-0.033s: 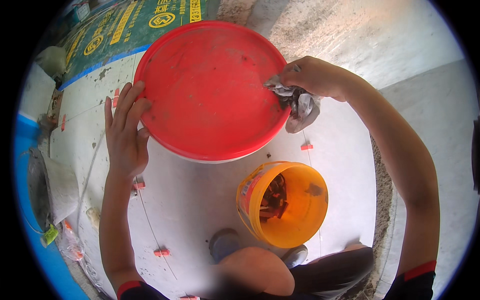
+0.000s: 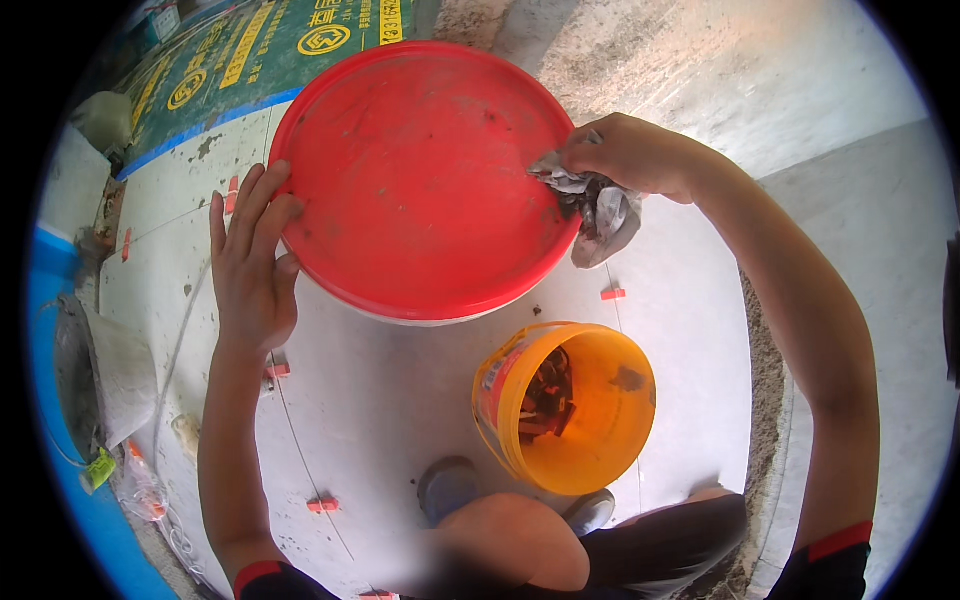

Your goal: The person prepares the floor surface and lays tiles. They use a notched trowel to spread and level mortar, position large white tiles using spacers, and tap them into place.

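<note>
A red round lid (image 2: 420,175) with smudges and specks sits on a pale container in front of me. At its left rim my left hand (image 2: 250,255) has spread fingers, the fingertips touching the edge. My right hand (image 2: 640,155) grips a crumpled grey, dirty rag or paper (image 2: 605,225) against the lid's right rim. Below the lid stands a yellow bucket (image 2: 610,430) with a handle and some dark and reddish bits inside.
Light floor tiles (image 2: 380,420) carry small red spacers (image 2: 322,505). A green protective sheet (image 2: 230,80) lies at upper left. A blue surface (image 2: 62,390), a white sack (image 2: 125,370) and cord are at left. A pale wall (image 2: 840,90) rises at right. My legs show below.
</note>
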A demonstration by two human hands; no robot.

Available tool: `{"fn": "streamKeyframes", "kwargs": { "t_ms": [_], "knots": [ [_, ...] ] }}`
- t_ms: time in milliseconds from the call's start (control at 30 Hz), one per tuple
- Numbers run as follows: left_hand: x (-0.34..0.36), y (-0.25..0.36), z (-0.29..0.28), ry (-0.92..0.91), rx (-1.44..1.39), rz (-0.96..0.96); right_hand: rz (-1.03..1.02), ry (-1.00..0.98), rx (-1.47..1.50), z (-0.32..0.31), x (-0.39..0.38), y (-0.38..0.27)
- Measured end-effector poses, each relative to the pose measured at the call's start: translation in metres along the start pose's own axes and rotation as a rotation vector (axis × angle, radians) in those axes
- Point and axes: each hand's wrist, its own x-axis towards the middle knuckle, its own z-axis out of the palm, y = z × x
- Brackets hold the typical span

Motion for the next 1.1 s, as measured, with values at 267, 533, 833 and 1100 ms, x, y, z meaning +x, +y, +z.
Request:
{"fn": "streamKeyframes", "kwargs": {
  "t_ms": [267, 533, 833, 1100],
  "knots": [
    [0.003, 0.002, 0.004, 0.058, -0.024, 0.004, 0.025, -0.100, 0.080, -0.003, -0.007, 0.007],
    [0.004, 0.003, 0.002, 0.042, -0.046, 0.013, 0.092, -0.221, 0.299, 0.006, -0.016, 0.010],
    [0.011, 0.016, -0.012, -0.078, -0.051, -0.048, 0.168, -0.320, 0.590, 0.014, -0.024, 0.013],
    [0.008, 0.039, -0.019, -0.142, -0.044, -0.065, 0.254, -0.321, 0.732, 0.027, -0.041, 0.007]
  ]
}}
